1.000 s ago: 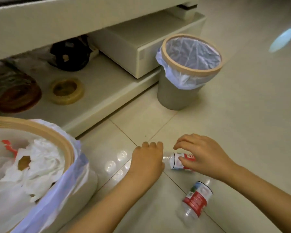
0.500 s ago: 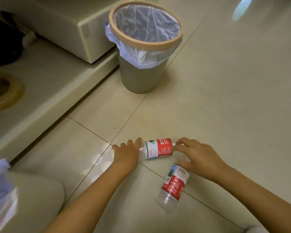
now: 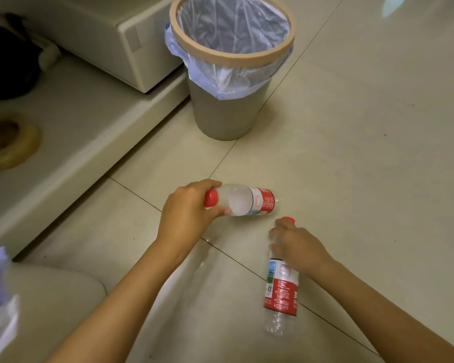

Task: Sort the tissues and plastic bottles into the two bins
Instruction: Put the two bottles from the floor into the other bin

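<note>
Left hand [image 3: 186, 216] grips one plastic bottle [image 3: 249, 203] at its neck, base aimed toward the lined bin [image 3: 232, 52] ahead, likely for tossing. Right hand [image 3: 296, 247] wraps the second bottle [image 3: 282, 289] near its cap; whether it has left the floor [image 3: 364, 158] is unclear.

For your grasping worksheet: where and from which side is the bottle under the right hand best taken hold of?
Probably at the neck, below the red cap, from above: the bottle lies lengthwise, cap away from the person, and its neck is narrowest. The right hand already grips there.
</note>
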Demonstrator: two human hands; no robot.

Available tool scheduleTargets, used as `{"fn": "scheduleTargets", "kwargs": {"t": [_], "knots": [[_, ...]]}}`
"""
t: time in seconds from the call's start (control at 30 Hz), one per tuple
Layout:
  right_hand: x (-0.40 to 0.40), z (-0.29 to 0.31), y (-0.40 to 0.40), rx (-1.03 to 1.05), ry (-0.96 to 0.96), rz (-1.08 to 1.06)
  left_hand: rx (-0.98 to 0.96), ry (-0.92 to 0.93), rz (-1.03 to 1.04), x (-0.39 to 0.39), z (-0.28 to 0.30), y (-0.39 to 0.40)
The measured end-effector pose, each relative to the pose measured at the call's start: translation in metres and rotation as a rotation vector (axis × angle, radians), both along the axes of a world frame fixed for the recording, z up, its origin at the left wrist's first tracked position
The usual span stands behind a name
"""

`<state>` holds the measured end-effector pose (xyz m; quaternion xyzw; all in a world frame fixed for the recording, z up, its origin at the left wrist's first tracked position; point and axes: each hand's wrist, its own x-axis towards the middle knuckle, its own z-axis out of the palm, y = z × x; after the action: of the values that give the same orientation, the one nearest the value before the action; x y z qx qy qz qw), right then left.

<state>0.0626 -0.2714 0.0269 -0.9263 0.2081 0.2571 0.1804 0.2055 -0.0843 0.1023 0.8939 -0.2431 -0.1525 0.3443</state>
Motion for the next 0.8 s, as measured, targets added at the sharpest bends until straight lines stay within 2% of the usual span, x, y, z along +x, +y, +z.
{"fn": "scheduleTargets", "kwargs": {"t": [0.23,0.33,0.4,0.47,0.6,0.8], "knots": [[0.009,-0.011,0.014,-0.017,-0.268,-0.162,-0.183,-0.055,0.081,0.000,0.012,-0.005],[0.018,-0.015,0.016,0.010,-0.205,-0.226,-0.227,-0.086,0.119,0.004,0.019,-0.006],[0.025,-0.017,0.016,0.006,-0.135,-0.179,-0.278,-0.077,0.150,0.008,0.027,-0.008],[0.032,-0.011,0.015,0.025,-0.162,-0.167,-0.333,-0.072,0.171,0.013,0.037,-0.011],[0.057,0.031,0.004,-0.011,-0.412,-0.150,-0.434,-0.123,0.183,0.029,0.066,-0.021],[0.111,0.146,-0.013,-0.089,-0.802,-0.074,-0.567,-0.236,0.184,0.059,0.122,-0.047]]}}
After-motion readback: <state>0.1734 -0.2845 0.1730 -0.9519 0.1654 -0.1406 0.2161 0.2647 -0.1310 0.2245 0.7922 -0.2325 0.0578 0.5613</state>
